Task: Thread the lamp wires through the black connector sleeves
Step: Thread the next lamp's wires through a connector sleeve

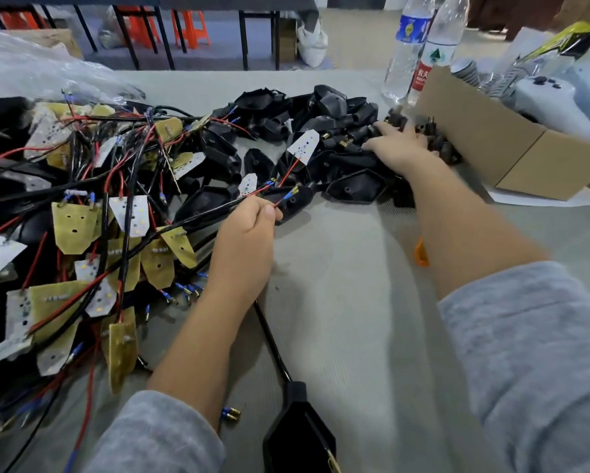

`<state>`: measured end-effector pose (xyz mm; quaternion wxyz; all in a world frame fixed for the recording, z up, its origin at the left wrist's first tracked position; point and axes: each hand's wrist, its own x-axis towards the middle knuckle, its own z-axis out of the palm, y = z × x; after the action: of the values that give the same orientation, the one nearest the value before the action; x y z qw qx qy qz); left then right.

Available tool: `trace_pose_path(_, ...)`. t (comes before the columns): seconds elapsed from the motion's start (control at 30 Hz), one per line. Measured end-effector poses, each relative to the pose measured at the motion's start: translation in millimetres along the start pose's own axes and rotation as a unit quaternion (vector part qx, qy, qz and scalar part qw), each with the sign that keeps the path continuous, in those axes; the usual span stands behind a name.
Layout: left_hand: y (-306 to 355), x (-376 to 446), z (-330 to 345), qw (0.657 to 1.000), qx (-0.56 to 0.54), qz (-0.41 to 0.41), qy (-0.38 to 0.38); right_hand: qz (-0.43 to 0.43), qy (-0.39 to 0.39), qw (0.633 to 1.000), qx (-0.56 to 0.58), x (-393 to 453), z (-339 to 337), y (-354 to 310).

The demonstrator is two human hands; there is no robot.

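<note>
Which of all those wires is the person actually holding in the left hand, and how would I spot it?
Start at the big tangle of wires and circuit boards on the left of the table. At its right edge, the left hand pinches one wire bundle, a black cable ending in red leads. Unlike its neighbours lying in the heap, its blue-and-brass tips poke up free just beyond the fingers.
</note>
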<state>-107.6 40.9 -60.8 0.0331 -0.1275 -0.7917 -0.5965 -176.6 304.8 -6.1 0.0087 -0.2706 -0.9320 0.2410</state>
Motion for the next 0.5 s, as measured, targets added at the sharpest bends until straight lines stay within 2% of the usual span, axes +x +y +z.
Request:
trace_pose_path(0.17,-2,0,1,1.000,-0.007,0.002,-0.005,-0.085,-0.029,0.993,0.071,-15,-10,-1)
trace_pose_path(0.33,-2,-1,1,1.000,-0.008,0.006,-0.005,-0.169,-0.091,0.981,0.019,-44,-6,-7)
trace_pose_path(0.4,-1,0,1,1.000,-0.003,0.002,0.004,-0.199,-0.072,0.977,0.014,-56,3,-7)
trace_pose_path(0.5,2,2,1,0.998,-0.052,-0.037,0.005,-0.201,-0.006,0.977,0.068,-70,11,1)
